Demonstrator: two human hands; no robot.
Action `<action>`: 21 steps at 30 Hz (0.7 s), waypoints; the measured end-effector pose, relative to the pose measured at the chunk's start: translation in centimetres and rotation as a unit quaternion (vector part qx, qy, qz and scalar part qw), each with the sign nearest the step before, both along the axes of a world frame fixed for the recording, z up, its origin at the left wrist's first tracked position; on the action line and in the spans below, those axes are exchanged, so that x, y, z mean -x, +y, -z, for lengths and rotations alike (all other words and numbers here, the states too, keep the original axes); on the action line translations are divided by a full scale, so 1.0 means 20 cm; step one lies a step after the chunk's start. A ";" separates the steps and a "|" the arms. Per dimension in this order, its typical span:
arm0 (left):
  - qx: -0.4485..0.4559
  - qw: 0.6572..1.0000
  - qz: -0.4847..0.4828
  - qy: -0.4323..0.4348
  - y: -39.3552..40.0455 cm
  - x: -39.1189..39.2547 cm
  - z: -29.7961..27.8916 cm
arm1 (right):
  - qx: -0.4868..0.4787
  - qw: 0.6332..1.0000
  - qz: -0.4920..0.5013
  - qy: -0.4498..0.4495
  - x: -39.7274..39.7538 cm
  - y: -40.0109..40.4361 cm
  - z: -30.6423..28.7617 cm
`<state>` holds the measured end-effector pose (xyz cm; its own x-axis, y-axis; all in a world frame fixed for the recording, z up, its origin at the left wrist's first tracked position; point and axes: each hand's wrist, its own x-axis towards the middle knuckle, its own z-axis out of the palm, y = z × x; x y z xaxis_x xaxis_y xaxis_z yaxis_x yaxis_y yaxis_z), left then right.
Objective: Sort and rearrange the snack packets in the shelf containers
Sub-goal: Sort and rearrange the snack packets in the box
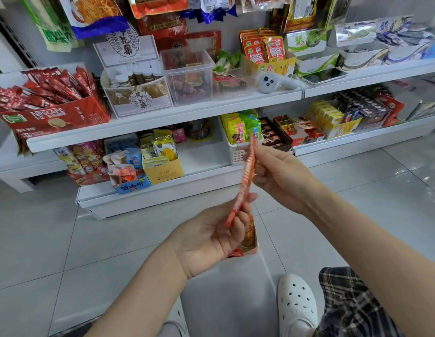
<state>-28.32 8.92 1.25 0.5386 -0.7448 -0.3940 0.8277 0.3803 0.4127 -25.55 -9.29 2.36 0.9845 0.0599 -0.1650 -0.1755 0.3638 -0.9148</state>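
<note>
a white clog [296, 310] and a plaid trouser leg [357, 305] sit lowest, on the grey tiled floor [65, 239]. behind them, white shelves [162, 117] carry a red nescafe box [53, 117], a clear plastic tub [188, 76] and a yellow carton [162, 169]. the left hand [211, 235], palm up, holds several orange-red snack packets [249, 237] in curled fingers. the right hand [279, 171] pinches the upper part of one long orange packet [246, 181], tilted edge-on between both hands.
</note>
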 end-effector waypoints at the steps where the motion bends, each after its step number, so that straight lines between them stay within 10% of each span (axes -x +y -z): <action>1: -0.039 0.998 -0.036 -0.014 -0.01 0.00 0.01 | 0.022 1.000 0.006 0.017 -0.01 0.00 0.00; 9: -0.344 0.899 -0.183 -0.199 -0.02 -0.03 0.03 | 0.124 0.990 -0.020 0.056 -0.01 -0.07 0.00; 21: -0.143 0.978 -0.147 0.039 0.00 -0.05 0.03 | 0.079 0.994 0.029 0.075 -0.01 -0.06 0.01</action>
